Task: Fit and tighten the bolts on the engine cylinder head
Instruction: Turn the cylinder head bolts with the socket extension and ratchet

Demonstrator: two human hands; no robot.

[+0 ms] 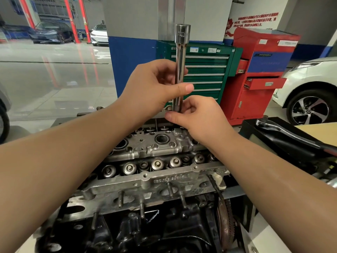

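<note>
Workshop floor, green tool cabinet (200,70) behind: two hands on a long socket (180,70).
Left hand (153,86) pinches the upright socket mid-shaft; right hand (197,117) curls round its lower end, above the cylinder head (155,172) on the engine below.

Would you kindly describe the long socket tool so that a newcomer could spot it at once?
Start at the green tool cabinet behind the engine cylinder head. In front of it stands a long chrome socket tool, upright, gripped mid-shaft by the left hand and pinched at its lower end by the right hand. It is the only shiny tube held in the air.
</note>
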